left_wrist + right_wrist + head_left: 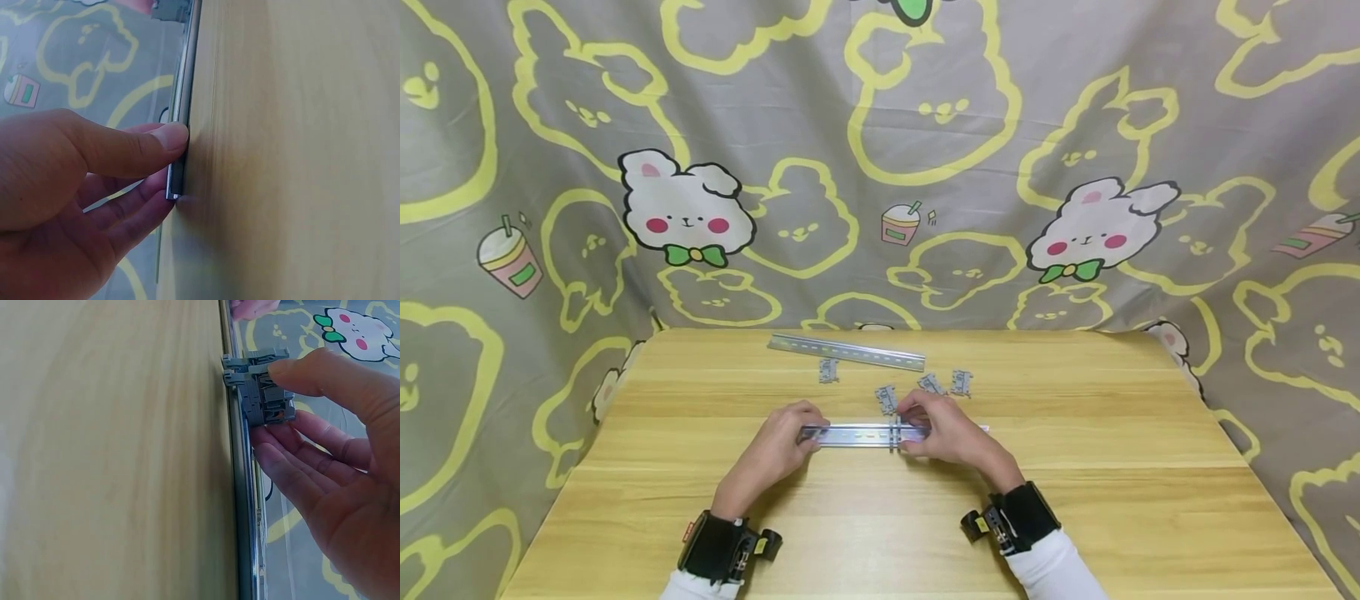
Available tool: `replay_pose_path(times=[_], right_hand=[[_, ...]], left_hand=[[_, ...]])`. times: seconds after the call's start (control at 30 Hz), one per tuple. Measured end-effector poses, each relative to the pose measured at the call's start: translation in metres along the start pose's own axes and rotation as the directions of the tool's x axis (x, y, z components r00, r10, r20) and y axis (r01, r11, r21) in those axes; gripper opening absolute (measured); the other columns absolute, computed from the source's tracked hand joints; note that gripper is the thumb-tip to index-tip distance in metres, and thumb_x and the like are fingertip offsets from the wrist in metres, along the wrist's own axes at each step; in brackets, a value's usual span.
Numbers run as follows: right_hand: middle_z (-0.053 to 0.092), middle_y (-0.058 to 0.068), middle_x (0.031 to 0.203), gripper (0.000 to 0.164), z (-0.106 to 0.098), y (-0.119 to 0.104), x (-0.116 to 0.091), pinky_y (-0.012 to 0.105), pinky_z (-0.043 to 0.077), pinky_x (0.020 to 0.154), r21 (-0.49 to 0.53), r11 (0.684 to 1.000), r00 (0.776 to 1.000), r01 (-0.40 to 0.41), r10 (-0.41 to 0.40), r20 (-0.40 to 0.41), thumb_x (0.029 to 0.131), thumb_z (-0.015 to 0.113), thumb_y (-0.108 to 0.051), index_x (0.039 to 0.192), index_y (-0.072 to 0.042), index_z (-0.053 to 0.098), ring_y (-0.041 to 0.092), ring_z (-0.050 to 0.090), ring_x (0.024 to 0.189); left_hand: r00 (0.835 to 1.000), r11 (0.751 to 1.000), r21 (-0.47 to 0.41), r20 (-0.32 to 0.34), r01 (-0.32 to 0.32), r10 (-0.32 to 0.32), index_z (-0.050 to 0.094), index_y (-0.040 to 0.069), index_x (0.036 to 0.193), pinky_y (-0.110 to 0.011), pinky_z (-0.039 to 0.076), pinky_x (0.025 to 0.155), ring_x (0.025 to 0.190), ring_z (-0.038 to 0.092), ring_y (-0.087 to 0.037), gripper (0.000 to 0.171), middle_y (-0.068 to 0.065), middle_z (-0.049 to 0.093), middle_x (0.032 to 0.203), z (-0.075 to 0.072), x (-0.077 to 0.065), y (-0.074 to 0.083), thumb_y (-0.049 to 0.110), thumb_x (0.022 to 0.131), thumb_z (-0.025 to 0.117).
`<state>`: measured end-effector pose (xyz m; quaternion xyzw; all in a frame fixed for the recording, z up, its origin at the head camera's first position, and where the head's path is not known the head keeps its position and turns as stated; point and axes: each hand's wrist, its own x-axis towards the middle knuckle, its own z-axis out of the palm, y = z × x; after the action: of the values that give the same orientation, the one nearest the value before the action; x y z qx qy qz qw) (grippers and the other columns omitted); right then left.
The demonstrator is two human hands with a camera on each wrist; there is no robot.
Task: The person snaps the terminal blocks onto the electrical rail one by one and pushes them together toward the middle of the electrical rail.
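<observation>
A slotted metal DIN rail [850, 436] lies crosswise in front of me on the table. My left hand [786, 442] grips its left end; the left wrist view shows the thumb [170, 136] on the near edge and fingers behind. Two grey terminal blocks [259, 378] stand side by side on the rail, right of its middle. My right hand [951, 429] pinches the right-hand block, thumb [284, 369] on its top and fingers at its far side. The hand covers part of the rail's right half.
A second DIN rail [846, 352] lies slanted at the back of the wooden table [865, 517]. Several loose grey terminal blocks [961, 382] are scattered between the two rails, one [887, 399] close beyond my right fingertips. A patterned curtain [820, 125] hangs behind the table.
</observation>
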<state>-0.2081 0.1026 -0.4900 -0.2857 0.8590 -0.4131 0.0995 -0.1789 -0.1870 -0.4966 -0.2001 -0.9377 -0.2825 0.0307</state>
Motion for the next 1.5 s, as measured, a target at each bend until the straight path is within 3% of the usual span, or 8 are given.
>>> replay_pose_path(times=[0.33,0.47,0.57,0.73,0.9,1.07,1.3,1.5], right_hand=[[0.063,0.01,0.117,0.051,0.0,0.001,-0.001,0.035,0.053,0.096,-0.051,0.999,1.0,0.011,-0.011,0.005,0.076,0.082,-0.016,0.12,-0.002,0.058,0.023,0.062,0.11],[0.061,0.013,0.122,0.053,-0.011,0.002,-0.005,0.041,0.051,0.099,0.003,1.0,1.0,0.016,-0.016,0.012,0.079,0.079,-0.015,0.125,0.0,0.057,0.028,0.059,0.114],[0.061,0.018,0.122,0.05,-0.023,0.004,-0.006,0.049,0.049,0.099,-0.004,0.999,0.998,0.049,-0.049,-0.046,0.08,0.077,-0.009,0.125,0.002,0.058,0.034,0.058,0.114],[0.061,0.016,0.122,0.048,-0.034,0.012,-0.005,0.051,0.051,0.095,-0.195,0.98,0.989,0.039,-0.065,-0.13,0.08,0.073,0.001,0.127,0.001,0.06,0.034,0.058,0.111],[0.057,0.012,0.126,0.051,-0.035,0.017,0.007,0.046,0.049,0.099,-0.399,0.917,0.996,0.017,-0.049,-0.07,0.078,0.069,0.007,0.128,-0.001,0.061,0.029,0.054,0.117],[0.055,0.014,0.129,0.053,-0.036,0.02,0.018,0.045,0.048,0.101,-0.491,0.869,0.998,0.055,-0.064,-0.001,0.075,0.067,0.014,0.126,-0.001,0.063,0.031,0.051,0.12],[0.056,0.016,0.125,0.05,-0.037,0.022,0.028,0.045,0.049,0.099,-0.524,0.845,0.994,0.105,-0.089,0.056,0.075,0.064,0.017,0.122,0.002,0.065,0.034,0.052,0.119],[0.058,0.016,0.122,0.045,-0.035,0.022,0.032,0.044,0.05,0.097,-0.519,0.848,0.995,0.104,-0.083,0.063,0.077,0.066,0.015,0.12,0.002,0.066,0.033,0.054,0.115]], left_hand=[[1.0,1.0,-0.004,-0.005,0.005,-0.005,0.077,0.007,0.097,-0.036,0.059,0.08,0.092,0.064,-0.021,0.025,-0.002,0.068,0.101,0.001,-0.001,-0.001,-0.002,0.074,0.08],[1.0,1.0,0.004,-0.004,-0.002,0.002,0.077,0.006,0.097,-0.036,0.058,0.08,0.091,0.064,-0.021,0.024,-0.002,0.068,0.1,0.0,-0.001,-0.001,-0.001,0.074,0.08],[1.0,1.0,0.006,-0.005,-0.011,0.011,0.077,0.006,0.097,-0.036,0.058,0.081,0.092,0.064,-0.022,0.024,-0.002,0.068,0.101,-0.001,0.001,-0.001,-0.002,0.074,0.08],[1.0,1.0,0.002,0.005,-0.009,0.009,0.077,0.006,0.098,-0.035,0.058,0.081,0.092,0.064,-0.021,0.024,-0.002,0.067,0.101,-0.001,0.001,-0.001,-0.001,0.075,0.08],[1.0,1.0,-0.002,0.0,-0.006,0.006,0.077,0.005,0.098,-0.035,0.058,0.08,0.092,0.064,-0.022,0.024,-0.003,0.068,0.102,-0.002,0.0,-0.001,-0.002,0.075,0.079],[1.0,1.0,-0.013,0.005,-0.012,0.012,0.076,0.005,0.099,-0.035,0.059,0.079,0.091,0.065,-0.022,0.025,-0.003,0.067,0.102,-0.002,0.0,-0.001,-0.004,0.075,0.078],[1.0,1.0,-0.009,0.003,-0.027,0.027,0.076,0.005,0.1,-0.036,0.058,0.081,0.092,0.065,-0.022,0.026,-0.002,0.067,0.102,-0.001,-0.001,-0.004,-0.002,0.075,0.079],[1.0,1.0,0.005,0.006,-0.031,0.031,0.076,0.004,0.1,-0.039,0.058,0.084,0.095,0.064,-0.023,0.025,-0.004,0.068,0.103,-0.002,-0.001,-0.005,-0.002,0.076,0.078]])
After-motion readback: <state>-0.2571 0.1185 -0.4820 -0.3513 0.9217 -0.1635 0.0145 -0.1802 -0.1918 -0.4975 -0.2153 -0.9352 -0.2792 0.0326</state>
